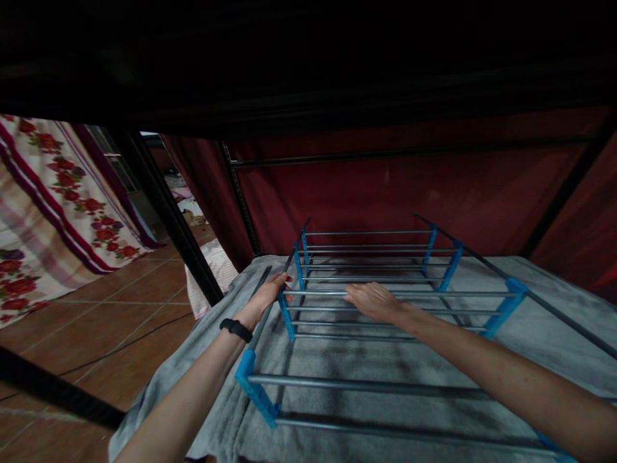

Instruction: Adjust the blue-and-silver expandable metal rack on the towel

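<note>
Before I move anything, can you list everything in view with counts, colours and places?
Rack: one, grey tubes, under both hands
Blue connectors: eight visible, blue, along the rack's sides
Dark tube: one, grey, beside the left hand
Blanket: one, grey, beneath the rack
Red cloth: count unclear, dark red, behind
Frame bars: several, black, left, rear, right
Floral cloth: one, white and red, far left
Striped cloth: one, pale, behind the left post
Floor: one, brown tiles, left
Cable: one, dark, on the floor
Wristband: one, black, left wrist
Left hand: one, bare, on the left rail
Right hand: one, bare, on a crossbar
</note>
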`<state>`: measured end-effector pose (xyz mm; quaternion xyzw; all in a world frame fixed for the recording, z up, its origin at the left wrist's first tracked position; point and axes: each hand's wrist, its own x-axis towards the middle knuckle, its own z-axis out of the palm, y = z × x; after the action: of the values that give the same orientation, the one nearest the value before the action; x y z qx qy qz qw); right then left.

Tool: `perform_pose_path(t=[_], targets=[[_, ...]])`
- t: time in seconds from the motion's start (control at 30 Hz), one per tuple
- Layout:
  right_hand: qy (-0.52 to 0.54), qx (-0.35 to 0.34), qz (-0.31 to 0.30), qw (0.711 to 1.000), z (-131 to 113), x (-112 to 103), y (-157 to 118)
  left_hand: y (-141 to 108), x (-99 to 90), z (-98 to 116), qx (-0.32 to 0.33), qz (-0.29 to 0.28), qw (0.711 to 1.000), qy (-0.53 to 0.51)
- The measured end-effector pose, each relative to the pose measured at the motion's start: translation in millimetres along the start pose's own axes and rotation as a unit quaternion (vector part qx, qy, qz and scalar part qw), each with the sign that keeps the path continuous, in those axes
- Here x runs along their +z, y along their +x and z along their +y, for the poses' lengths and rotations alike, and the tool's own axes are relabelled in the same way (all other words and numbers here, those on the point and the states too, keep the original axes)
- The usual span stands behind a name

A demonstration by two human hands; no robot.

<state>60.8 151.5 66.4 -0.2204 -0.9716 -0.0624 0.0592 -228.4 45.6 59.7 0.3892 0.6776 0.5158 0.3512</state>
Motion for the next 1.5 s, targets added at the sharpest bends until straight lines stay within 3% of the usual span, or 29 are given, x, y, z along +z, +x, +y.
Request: perform_pose_path(t=[0.53,1.23,1.5], targets=[[0.019,-0.02,-0.041,0.999,7.0,-7.3,5.1,-0.3,0.7,1.5,-0.02,0.01,0.999,-0.033],[-0.008,0.008,-0.032,0.999,-0.6,-8.8,3.5,-6.4,5.0,9.8,-0.022,0.024,0.999,-0.023],[0.041,0.001,-0.066,0.997,3.8,-15.6,7.1,-3.5,5.4,4.8,-0.022,0.02,0.999,-0.016]])
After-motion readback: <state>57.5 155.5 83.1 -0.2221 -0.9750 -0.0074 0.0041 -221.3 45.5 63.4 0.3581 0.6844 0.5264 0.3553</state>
